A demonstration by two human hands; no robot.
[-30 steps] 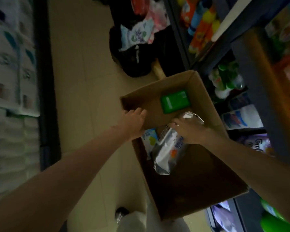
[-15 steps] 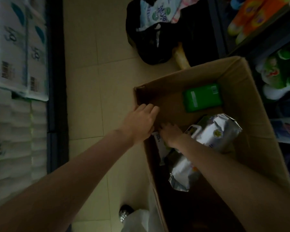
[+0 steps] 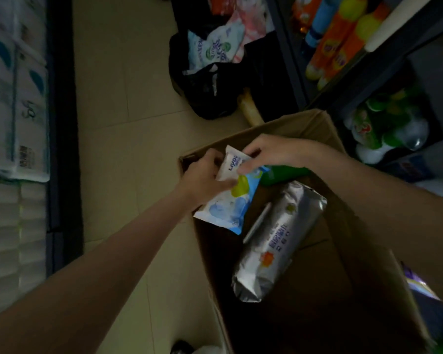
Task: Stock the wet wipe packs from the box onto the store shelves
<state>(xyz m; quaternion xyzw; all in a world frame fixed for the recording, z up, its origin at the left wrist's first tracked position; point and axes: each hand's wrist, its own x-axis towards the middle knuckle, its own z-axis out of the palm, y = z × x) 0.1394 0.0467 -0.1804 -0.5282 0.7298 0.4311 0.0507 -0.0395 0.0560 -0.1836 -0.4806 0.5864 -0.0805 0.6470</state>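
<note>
Both hands have risen from the open brown cardboard box (image 3: 315, 254) — left hand (image 3: 202, 178) and right hand (image 3: 269, 152) now pinch a blue-and-white wet wipe pack (image 3: 232, 198) above its near-left corner. A silver foil pack (image 3: 274, 241) lies inside, a green pack (image 3: 281, 172) beyond.

Both bare forearms reach in, the left from 7 o'clock and the right from 4 o'clock, converging at centre. The left hand (image 3: 202, 176) curls its grip from the side; the right hand (image 3: 269, 154) pinches from above, fingers bent downward.
</note>
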